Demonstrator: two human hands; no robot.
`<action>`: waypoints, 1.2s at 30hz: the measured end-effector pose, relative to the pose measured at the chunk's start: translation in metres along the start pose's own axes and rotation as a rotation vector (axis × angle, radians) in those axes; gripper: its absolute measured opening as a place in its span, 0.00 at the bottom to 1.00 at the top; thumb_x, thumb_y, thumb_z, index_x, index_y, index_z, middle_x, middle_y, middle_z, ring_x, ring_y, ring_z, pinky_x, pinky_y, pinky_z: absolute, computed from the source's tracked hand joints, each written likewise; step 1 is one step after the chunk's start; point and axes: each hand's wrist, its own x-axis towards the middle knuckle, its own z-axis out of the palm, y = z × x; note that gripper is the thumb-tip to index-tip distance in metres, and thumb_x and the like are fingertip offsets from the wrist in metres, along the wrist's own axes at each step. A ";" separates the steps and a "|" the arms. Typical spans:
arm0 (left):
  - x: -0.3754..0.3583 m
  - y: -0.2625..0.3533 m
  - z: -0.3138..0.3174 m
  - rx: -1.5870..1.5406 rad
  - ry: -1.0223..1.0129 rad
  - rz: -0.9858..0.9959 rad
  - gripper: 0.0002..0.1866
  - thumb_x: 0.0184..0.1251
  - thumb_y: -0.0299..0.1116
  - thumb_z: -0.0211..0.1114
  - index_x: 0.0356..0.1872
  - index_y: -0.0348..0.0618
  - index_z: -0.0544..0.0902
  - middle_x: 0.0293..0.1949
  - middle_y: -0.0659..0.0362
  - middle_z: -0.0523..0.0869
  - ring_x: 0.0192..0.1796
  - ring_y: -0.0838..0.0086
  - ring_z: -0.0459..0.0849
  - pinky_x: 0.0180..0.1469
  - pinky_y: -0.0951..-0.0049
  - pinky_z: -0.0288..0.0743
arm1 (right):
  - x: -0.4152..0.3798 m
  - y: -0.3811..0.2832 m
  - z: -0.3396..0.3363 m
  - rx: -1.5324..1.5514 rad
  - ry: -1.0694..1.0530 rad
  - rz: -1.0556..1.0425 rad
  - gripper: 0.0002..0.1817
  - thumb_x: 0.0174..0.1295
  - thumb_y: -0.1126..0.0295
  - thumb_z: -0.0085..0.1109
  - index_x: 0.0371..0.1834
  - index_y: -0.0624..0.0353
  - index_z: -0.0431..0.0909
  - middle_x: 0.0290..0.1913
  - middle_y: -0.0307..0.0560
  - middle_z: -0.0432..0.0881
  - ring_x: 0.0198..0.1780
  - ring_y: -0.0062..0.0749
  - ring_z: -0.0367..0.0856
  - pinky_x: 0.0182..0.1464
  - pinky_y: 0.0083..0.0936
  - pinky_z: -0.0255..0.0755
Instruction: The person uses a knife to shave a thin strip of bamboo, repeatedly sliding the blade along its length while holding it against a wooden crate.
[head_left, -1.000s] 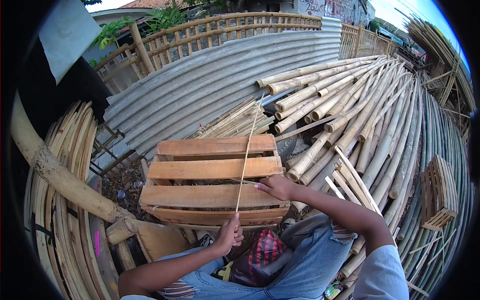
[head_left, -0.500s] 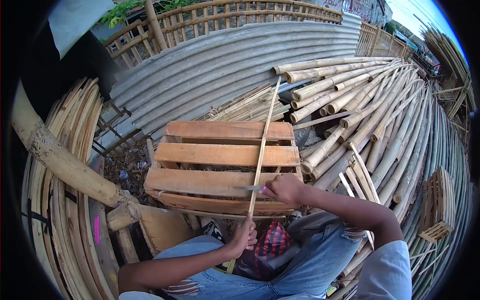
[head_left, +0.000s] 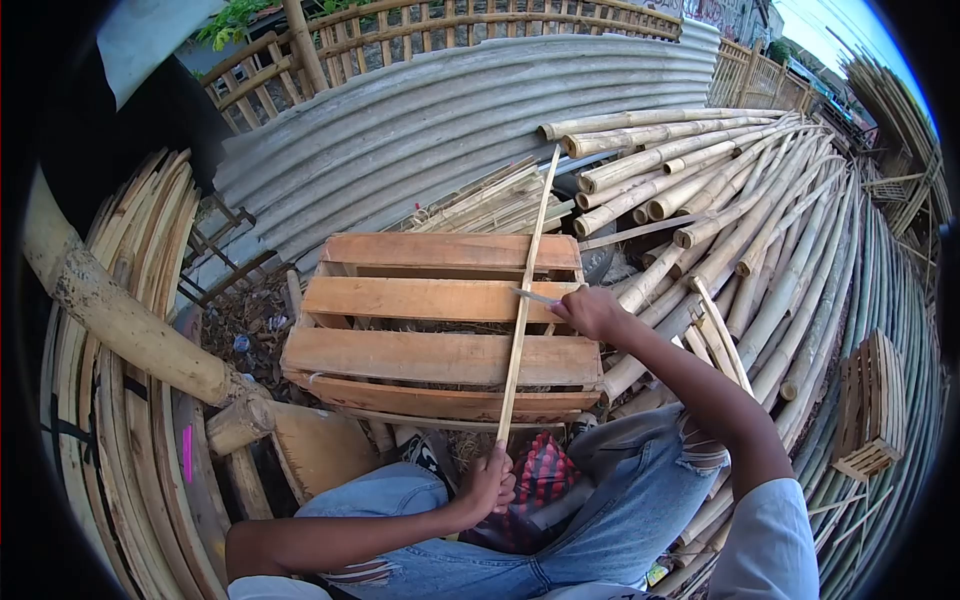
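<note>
A long, thin bamboo strip slants across the slatted wooden crate in front of me. My left hand is closed around the strip's near end, just off the crate's front edge. In my right hand is a knife, its blade lying across the strip over the crate's middle slat. The fingers wrap the handle, so most of it is hidden. Beyond the crate, the strip's far end sticks up past the back slat.
Bamboo poles are piled to the right, with a small wooden crate on them. Split strips lie behind the large crate. A thick bamboo post crosses at left, and corrugated sheeting stands at the back.
My right hand and the knife have moved away from me along the strip, from the front slat to the middle one. My left hand keeps its hold on the near end.
</note>
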 end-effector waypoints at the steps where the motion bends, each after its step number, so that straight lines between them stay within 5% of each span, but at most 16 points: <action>1: -0.001 0.003 0.003 0.004 -0.004 0.003 0.25 0.69 0.61 0.36 0.25 0.50 0.60 0.13 0.68 0.54 0.12 0.83 0.52 0.14 0.81 0.48 | 0.003 0.008 -0.004 -0.040 0.043 0.066 0.32 0.66 0.47 0.38 0.18 0.63 0.76 0.21 0.60 0.77 0.29 0.56 0.78 0.35 0.44 0.72; 7: -0.010 0.024 0.001 -0.060 -0.073 -0.035 0.25 0.69 0.61 0.35 0.25 0.50 0.60 0.13 0.69 0.54 0.12 0.83 0.52 0.14 0.81 0.49 | -0.035 -0.028 0.007 0.092 -0.131 -0.213 0.32 0.66 0.45 0.36 0.25 0.62 0.80 0.22 0.61 0.78 0.32 0.56 0.78 0.39 0.44 0.72; 11: -0.008 0.011 0.002 0.138 0.059 0.064 0.25 0.71 0.57 0.37 0.22 0.49 0.61 0.12 0.68 0.57 0.11 0.83 0.56 0.12 0.79 0.51 | -0.029 -0.027 0.002 0.048 -0.145 -0.235 0.32 0.66 0.44 0.36 0.26 0.61 0.80 0.24 0.61 0.78 0.32 0.57 0.78 0.39 0.45 0.72; 15: 0.004 0.016 -0.001 0.363 0.165 0.213 0.23 0.72 0.55 0.36 0.23 0.50 0.60 0.13 0.69 0.56 0.12 0.84 0.55 0.14 0.79 0.51 | -0.006 -0.009 -0.001 0.105 -0.094 -0.018 0.31 0.66 0.44 0.36 0.28 0.60 0.80 0.25 0.61 0.79 0.33 0.57 0.78 0.40 0.45 0.72; 21: -0.006 0.023 -0.001 0.270 0.120 0.133 0.24 0.72 0.56 0.36 0.23 0.50 0.59 0.13 0.69 0.55 0.12 0.84 0.54 0.13 0.79 0.51 | -0.030 -0.039 0.008 -0.055 -0.073 -0.217 0.31 0.66 0.44 0.36 0.28 0.60 0.81 0.24 0.59 0.79 0.31 0.57 0.79 0.38 0.45 0.72; 23: -0.012 0.015 0.004 0.300 0.106 0.154 0.24 0.72 0.56 0.36 0.23 0.50 0.59 0.13 0.69 0.55 0.12 0.84 0.54 0.14 0.79 0.51 | -0.010 -0.010 -0.005 -0.081 -0.026 0.071 0.32 0.66 0.44 0.36 0.23 0.59 0.80 0.22 0.58 0.78 0.29 0.53 0.79 0.34 0.46 0.72; 26: -0.017 0.025 0.007 0.246 0.052 0.105 0.24 0.72 0.56 0.35 0.23 0.50 0.59 0.13 0.69 0.55 0.12 0.84 0.54 0.14 0.79 0.51 | -0.005 0.014 -0.005 -0.107 0.032 0.157 0.32 0.66 0.45 0.37 0.21 0.61 0.79 0.22 0.60 0.78 0.31 0.54 0.79 0.36 0.44 0.72; 31: -0.017 0.039 -0.005 0.177 -0.015 0.051 0.24 0.71 0.58 0.35 0.24 0.50 0.59 0.14 0.69 0.55 0.13 0.84 0.53 0.14 0.80 0.50 | -0.035 -0.030 0.006 0.126 -0.090 -0.213 0.31 0.67 0.46 0.37 0.25 0.64 0.79 0.24 0.64 0.77 0.32 0.57 0.78 0.39 0.46 0.70; 36: -0.013 0.053 -0.010 0.037 -0.095 0.038 0.24 0.70 0.60 0.35 0.25 0.51 0.60 0.13 0.71 0.53 0.13 0.86 0.50 0.15 0.83 0.46 | -0.008 -0.013 0.001 0.119 -0.039 -0.246 0.30 0.67 0.47 0.37 0.25 0.62 0.78 0.23 0.63 0.77 0.31 0.58 0.77 0.38 0.46 0.70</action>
